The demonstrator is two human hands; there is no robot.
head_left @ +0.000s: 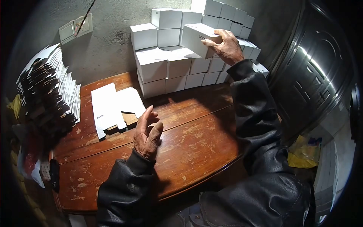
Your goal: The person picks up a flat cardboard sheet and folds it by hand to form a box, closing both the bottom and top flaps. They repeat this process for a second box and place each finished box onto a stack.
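My right hand [228,47] reaches to the back of the table and grips a white cardboard box [193,38] by its right end, thumb on the near face and fingers over the top. This box is at the stack of closed white boxes [151,72]; whether it rests fully on those below is hard to tell. Above the wooden table, my left hand [146,137] holds nothing, its fingers extended and thumb apart. Just beyond it lies a flattened white carton [106,106] printed "PAP 20", with a brown inner part showing at its near edge.
A tall pile of flat cartons [64,83] stands at the left of the scratched wooden table [196,143]. Behind are a grey wall with a socket [83,25] and, to the right, a dark metal door [310,72]. A yellow bag [303,151] sits low at the right.
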